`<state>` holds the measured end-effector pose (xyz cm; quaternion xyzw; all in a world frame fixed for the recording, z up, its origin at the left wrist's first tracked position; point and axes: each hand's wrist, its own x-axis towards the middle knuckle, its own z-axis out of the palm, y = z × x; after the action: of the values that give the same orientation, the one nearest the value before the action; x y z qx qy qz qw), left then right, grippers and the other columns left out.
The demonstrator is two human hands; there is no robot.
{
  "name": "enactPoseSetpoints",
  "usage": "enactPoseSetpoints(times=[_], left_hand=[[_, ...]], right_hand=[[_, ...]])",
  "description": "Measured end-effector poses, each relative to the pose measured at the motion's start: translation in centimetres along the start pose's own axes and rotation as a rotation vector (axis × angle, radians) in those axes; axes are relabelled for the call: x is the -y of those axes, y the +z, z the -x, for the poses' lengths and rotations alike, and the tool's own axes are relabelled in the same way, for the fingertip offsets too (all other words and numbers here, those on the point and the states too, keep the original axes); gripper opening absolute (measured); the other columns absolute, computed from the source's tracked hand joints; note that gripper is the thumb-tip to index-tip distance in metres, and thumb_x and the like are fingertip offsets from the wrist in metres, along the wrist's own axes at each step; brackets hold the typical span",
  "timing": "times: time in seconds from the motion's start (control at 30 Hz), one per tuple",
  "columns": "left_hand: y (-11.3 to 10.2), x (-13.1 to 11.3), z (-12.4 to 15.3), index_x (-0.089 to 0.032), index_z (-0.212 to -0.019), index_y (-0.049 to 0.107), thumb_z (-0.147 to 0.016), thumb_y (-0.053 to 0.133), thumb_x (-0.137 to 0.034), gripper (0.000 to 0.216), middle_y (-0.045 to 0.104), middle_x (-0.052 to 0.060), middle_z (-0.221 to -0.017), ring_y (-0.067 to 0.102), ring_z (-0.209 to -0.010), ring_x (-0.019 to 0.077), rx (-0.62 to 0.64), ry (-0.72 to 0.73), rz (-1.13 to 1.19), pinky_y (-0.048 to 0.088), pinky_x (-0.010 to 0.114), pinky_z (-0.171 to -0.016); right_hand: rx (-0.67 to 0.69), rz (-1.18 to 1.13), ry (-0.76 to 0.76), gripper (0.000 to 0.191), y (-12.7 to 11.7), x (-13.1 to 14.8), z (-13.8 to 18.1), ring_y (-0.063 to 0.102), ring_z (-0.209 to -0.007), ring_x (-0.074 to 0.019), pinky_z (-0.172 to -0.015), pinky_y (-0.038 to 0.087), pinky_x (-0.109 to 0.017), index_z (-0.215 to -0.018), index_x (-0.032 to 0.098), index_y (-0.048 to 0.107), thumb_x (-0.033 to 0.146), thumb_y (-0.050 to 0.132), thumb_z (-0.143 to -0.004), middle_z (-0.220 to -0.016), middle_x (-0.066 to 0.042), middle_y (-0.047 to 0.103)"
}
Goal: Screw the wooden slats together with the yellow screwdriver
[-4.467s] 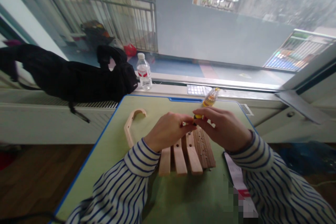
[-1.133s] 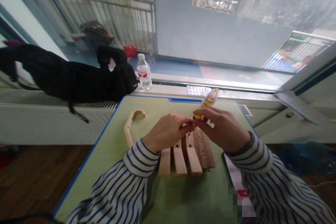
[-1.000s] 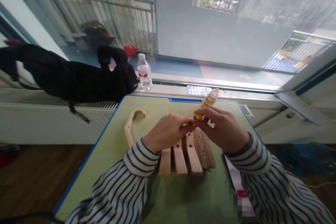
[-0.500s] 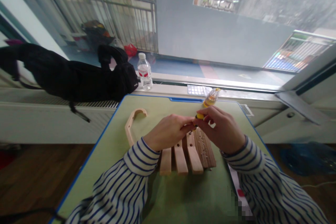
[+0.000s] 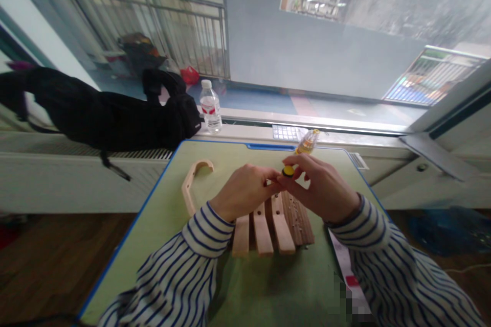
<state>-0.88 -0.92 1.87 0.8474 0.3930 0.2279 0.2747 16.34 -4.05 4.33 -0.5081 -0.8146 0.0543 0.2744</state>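
Observation:
A short yellow-and-black screwdriver (image 5: pixel 288 170) is pinched between the thumb and fingers of my right hand (image 5: pixel 320 186), its round handle end tipped toward me. My left hand (image 5: pixel 245 189) meets it there, fingers closed together beside the tool; what they grip is hidden. Below both hands lie pale wooden pieces with dark holes, among them a bent wooden bar (image 5: pixel 283 232), on a brown grooved wooden board (image 5: pixel 301 219). Small bits that look like screws are scattered over the board. A curved wooden hook (image 5: pixel 188 184) rests apart on the left.
The green tabletop (image 5: pixel 157 245) has a blue edge. A clear bottle with yellow parts (image 5: pixel 308 142) stands beyond my right hand. On the sill are a water bottle (image 5: pixel 210 107), a black bag (image 5: pixel 126 115) and a white grid-like tray (image 5: pixel 286 132).
The screwdriver has tilted in my right fingers, so its yellow round end now shows more. My left hand stays in nearly the same place beside it.

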Motion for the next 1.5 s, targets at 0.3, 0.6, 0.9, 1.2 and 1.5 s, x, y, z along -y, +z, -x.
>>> enactPoseSetpoints(times=[0.3,0.6,0.9,1.2,1.5], left_hand=[[0.1,0.5,-0.1,-0.028,-0.104,0.063,-0.083,0.046,-0.04,0.029,0.068,0.002,-0.082,0.059,-0.074,0.015,0.015,0.033,-0.009,0.04,0.024,-0.063],[0.2,0.7,-0.2,-0.026,-0.112,0.059,-0.086,0.043,-0.037,0.032,0.067,0.004,-0.092,0.06,-0.081,0.0164,0.022,0.073,-0.005,0.041,0.025,-0.069],[0.1,0.6,-0.2,-0.027,-0.112,0.058,-0.088,0.041,-0.032,0.03,0.066,0.001,-0.09,0.058,-0.077,0.0143,0.048,0.096,0.002,0.039,0.022,-0.063],[0.1,0.4,-0.2,-0.025,-0.109,0.06,-0.086,0.043,-0.033,0.03,0.065,0.001,-0.081,0.057,-0.07,0.0128,0.037,0.067,0.016,0.039,0.021,-0.061],[-0.1,0.2,-0.1,-0.021,-0.098,0.066,-0.082,0.046,-0.042,0.033,0.066,0.003,-0.078,0.057,-0.067,0.0133,-0.006,-0.015,0.044,0.039,0.021,-0.058]], right_hand=[[0.026,0.011,-0.088,0.022,-0.4,0.0,-0.3,0.056,-0.066,-0.0084,-0.061,0.043,-0.022,-0.101,0.021,0.058,0.028,0.047,-0.083,-0.087,0.0,0.064],[-0.057,0.02,-0.019,0.021,0.3,-0.5,-0.2,0.056,-0.063,-0.0099,-0.061,0.044,-0.025,-0.095,0.02,0.06,0.031,0.051,-0.08,-0.08,-0.001,0.063],[-0.128,0.001,-0.005,0.017,1.1,-0.9,0.0,0.054,-0.06,-0.0089,-0.059,0.043,-0.024,-0.088,0.018,0.059,0.03,0.057,-0.077,-0.074,0.0,0.059],[-0.145,-0.044,0.015,0.016,1.5,-1.1,0.1,0.053,-0.058,-0.0084,-0.056,0.041,-0.024,-0.086,0.018,0.056,0.032,0.057,-0.077,-0.075,0.0,0.058],[-0.053,-0.029,0.027,0.023,0.8,-0.3,-0.1,0.055,-0.06,-0.009,-0.058,0.043,-0.025,-0.092,0.018,0.056,0.036,0.053,-0.079,-0.077,-0.001,0.06]])
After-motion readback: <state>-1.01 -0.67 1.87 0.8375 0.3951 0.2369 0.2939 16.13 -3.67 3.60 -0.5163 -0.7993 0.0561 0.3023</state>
